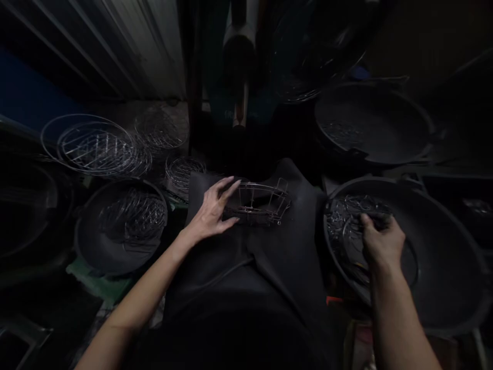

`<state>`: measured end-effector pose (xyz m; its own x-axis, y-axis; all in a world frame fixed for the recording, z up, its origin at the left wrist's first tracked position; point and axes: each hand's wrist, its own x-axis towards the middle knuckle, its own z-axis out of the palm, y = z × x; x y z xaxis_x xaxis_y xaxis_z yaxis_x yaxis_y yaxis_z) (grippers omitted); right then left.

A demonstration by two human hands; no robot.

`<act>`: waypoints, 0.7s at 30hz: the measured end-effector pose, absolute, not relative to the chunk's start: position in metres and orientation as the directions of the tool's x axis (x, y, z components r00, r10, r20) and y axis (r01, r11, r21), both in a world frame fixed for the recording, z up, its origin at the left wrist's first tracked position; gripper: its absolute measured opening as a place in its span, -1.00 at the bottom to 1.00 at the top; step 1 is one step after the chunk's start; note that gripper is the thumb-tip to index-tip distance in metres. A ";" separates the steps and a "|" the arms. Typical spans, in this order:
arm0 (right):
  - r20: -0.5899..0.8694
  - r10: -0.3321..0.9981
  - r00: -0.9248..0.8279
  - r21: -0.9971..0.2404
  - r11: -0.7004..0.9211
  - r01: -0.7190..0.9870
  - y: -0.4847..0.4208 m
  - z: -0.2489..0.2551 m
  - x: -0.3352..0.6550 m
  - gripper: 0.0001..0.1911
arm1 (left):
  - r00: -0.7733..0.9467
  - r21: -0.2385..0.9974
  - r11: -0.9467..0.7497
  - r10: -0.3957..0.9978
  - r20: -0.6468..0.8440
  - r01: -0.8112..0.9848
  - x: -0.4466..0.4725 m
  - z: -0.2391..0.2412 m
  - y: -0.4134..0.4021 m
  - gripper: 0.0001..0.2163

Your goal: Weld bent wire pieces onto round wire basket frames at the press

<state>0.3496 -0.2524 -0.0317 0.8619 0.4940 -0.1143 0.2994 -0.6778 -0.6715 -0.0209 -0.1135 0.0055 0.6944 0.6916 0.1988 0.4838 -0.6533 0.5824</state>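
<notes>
A round wire frame point(265, 203) made of thin metal rods rests on the dark apron point(250, 277) over my lap. Beside its left end is my left hand point(211, 208), fingers stretched out and the thumb apart. Whether a fingertip touches the frame is hard to tell. Over on the right, my right hand point(383, 241) is closed above the wire pieces point(342, 216) in a large dark basin point(447, 257). Something dark shows at its fingers, too dim to name. A thin wire ring point(417, 267) curves around behind that hand.
Round wire racks point(100, 146) are stacked at the left, near a smaller basin point(90, 241) of wire parts. Another basin point(400, 123) stands at the back right. A machine with a vertical rod point(239, 105) rises straight ahead. The light is dim.
</notes>
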 end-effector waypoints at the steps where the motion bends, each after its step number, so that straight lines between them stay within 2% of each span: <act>1: -0.160 0.516 0.841 -0.784 -0.584 0.209 -0.250 -0.024 0.335 -0.79 | 0.723 0.549 -0.681 0.665 0.188 0.484 -0.016 0.007 -0.110 -0.18; 3: -0.282 0.623 0.730 -0.915 -0.403 -0.010 -0.242 -0.007 0.299 -0.66 | 0.755 0.509 -0.710 0.635 0.164 0.486 -0.007 0.009 -0.101 -0.14; 4: -0.343 0.685 0.642 -0.925 -0.367 -0.102 -0.237 0.002 0.280 -0.62 | 0.761 0.507 -0.707 0.633 0.144 0.492 -0.003 0.008 -0.097 -0.12; 7: -0.451 0.812 0.371 -0.892 -0.399 -0.212 -0.215 0.025 0.229 -0.59 | 0.748 0.542 -0.650 0.661 0.056 0.533 0.005 0.003 -0.091 -0.15; 9: -0.457 0.847 0.273 -0.886 -0.405 -0.225 -0.200 0.032 0.205 -0.59 | 0.736 0.571 -0.607 0.677 0.009 0.552 0.007 0.000 -0.091 -0.23; 14: -0.380 0.892 0.246 -0.925 -0.363 -0.114 -0.169 0.026 0.180 -0.62 | 0.693 0.644 -0.568 0.716 0.081 0.512 0.002 0.002 -0.091 -0.41; 21: -0.013 0.949 0.316 -0.981 -0.074 0.180 -0.124 0.032 0.166 -0.74 | 0.587 0.619 -0.614 0.757 0.286 0.489 -0.003 0.021 -0.057 -0.45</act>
<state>0.1665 -0.1240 0.0324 0.3163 0.9486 -0.0130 0.1804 -0.0736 -0.9808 -0.0032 -0.0569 0.0209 0.5873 0.7570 0.2863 0.4893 -0.6139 0.6194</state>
